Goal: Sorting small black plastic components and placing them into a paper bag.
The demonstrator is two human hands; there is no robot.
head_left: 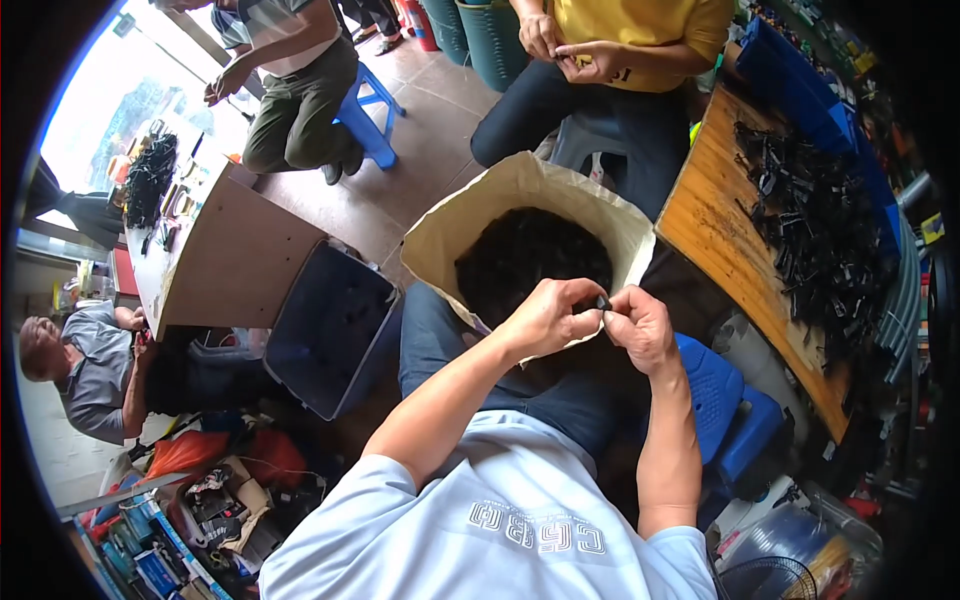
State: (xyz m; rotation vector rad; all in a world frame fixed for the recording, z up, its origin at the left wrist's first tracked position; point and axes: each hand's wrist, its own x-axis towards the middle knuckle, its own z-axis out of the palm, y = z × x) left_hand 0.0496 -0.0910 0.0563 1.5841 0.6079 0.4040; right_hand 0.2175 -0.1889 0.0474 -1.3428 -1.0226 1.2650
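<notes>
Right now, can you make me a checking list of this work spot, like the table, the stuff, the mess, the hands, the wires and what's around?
Surface: wooden table at the person's right, partly covered.
Job's things: small black part pinched between both hands, over an open beige sack filled with dark pieces.
Clutter: pile of black parts on the table; dark blue bin left of the sack; bags and boxes on the floor at lower left.
Grippers: left hand and right hand both closed on the small black part.
Cables: nothing seen.
Surroundings: other people seated nearby on stools, a blue stool, a second table at left.
</notes>
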